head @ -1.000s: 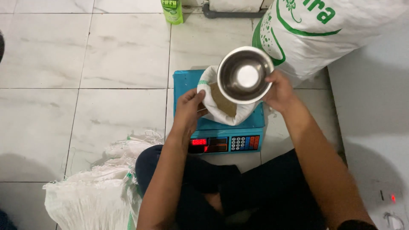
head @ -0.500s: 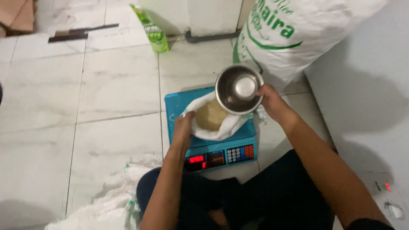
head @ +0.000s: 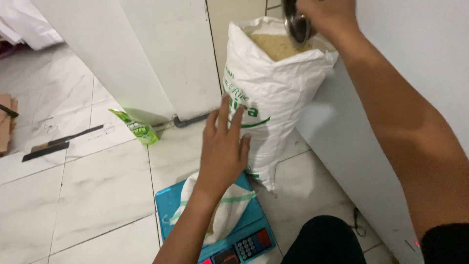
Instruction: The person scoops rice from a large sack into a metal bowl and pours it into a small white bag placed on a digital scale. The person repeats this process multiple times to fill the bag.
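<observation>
My right hand (head: 325, 13) grips a round steel bowl (head: 296, 23) at the top of the view, tipped over the open mouth of a tall white woven sack (head: 264, 98) filled with pale grain. My left hand (head: 223, 149) hovers with fingers spread, just in front of the sack's lower side, holding nothing. Below it a small white plastic bag (head: 227, 212) with grain inside rests on a blue digital scale (head: 168, 203) on the tiled floor. My wrist covers part of that bag.
A white cabinet (head: 146, 54) stands behind the sack, and a white wall or appliance side (head: 351, 146) runs along the right. A green packet (head: 137, 128) leans at the cabinet's foot. Dark flat strips (head: 58, 143) and cardboard (head: 5, 122) lie at the left.
The view has swung up from the scale to the sack. My right hand carried the steel bowl from over the small bag up to the sack's mouth. My left hand let go of the bag.
</observation>
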